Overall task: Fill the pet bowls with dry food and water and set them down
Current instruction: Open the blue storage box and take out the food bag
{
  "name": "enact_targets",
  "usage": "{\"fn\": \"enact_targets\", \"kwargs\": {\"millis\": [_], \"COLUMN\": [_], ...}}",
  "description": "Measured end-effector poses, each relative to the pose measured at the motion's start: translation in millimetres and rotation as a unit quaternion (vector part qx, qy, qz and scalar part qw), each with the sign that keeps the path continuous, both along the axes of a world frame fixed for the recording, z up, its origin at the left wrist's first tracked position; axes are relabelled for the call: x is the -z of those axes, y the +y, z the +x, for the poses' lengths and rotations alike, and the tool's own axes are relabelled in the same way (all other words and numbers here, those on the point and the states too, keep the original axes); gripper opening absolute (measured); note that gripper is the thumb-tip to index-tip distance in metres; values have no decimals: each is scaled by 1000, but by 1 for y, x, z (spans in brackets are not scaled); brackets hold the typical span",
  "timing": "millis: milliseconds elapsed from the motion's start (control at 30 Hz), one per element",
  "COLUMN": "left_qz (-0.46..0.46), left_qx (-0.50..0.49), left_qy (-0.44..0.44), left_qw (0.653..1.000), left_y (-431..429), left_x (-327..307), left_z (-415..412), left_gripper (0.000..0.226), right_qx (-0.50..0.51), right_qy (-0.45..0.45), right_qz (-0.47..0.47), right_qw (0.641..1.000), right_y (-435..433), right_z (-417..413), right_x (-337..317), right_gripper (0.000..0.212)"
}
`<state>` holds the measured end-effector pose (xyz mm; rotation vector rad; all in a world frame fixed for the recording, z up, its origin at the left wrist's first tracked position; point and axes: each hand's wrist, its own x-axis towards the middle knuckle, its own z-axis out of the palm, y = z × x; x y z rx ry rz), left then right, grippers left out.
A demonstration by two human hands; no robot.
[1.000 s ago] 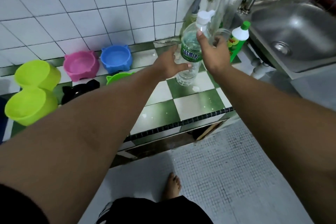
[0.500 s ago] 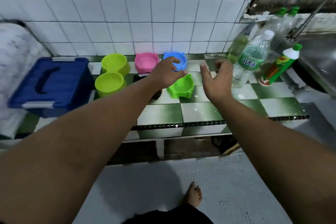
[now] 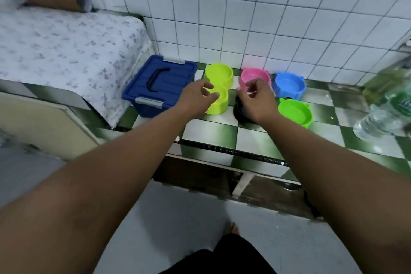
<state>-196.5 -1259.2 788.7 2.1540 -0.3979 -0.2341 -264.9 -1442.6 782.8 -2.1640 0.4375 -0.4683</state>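
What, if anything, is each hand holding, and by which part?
Nothing: the left hand hovers over the lime double bowl, the right hand over the black bowl, fingers loosely curled, empty.

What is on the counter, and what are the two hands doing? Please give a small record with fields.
surface: checkered tile counter
bowls: yellow-green double bowl, pink bowl, blue bowl, green bowl, black bowl partly hidden
dry food: none visible in the bowls
left hand: over the double bowl's nearer cup, fingers loosely curled, holding nothing
right hand: over the black bowl, holding nothing
other: blue box, lid on, left of the bowls; blurred water bottle at the right edge
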Motion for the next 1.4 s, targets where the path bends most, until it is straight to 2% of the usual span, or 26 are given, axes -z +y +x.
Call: {"fn": "enact_targets", "kwargs": {"millis": [167, 267, 433, 533, 633, 733, 833, 1000, 1233, 1400], "left_qz": [13, 1, 60, 121, 208, 259, 296, 298, 301, 314], "left_qx": [-136, -220, -258, -209, -103, 4, 69, 121, 183, 223], "left_qy": [-39, -31, -43, -39, -60, -54, -79, -114, -92, -81], "left_qw": [990, 975, 963, 970, 971, 964, 949, 940, 931, 919], "left_y": [57, 83, 109, 128, 148, 159, 165, 173, 178, 176], "left_x": [12, 14, 17, 23, 29, 29, 31, 32, 29, 26], "left_z": [20, 34, 57, 67, 79, 90, 99, 114, 134, 144], "left_gripper": [12, 9, 12, 16, 27, 38, 41, 33, 26, 24], "right_qx": [-73, -115, -190, -217, -239, -247, -246, -230, -193, -183], "right_qy": [21, 32, 20, 32, 51, 75, 102, 127, 147, 169], "right_qz": [-13, -34, -56, -86, -119, -153, -197, -259, -313, -390], "right_qw": [997, 992, 980, 972, 962, 954, 943, 929, 918, 886], "right_y": [25, 46, 70, 74, 77, 79, 83, 90, 99, 105], "right_z": [63, 108, 180, 214, 242, 266, 286, 299, 317, 326], "right_x": [3, 3, 8, 11, 13, 16, 20, 30, 41, 42], "right_gripper": [27, 22, 21, 21, 23, 29, 34, 29, 25, 25]}}
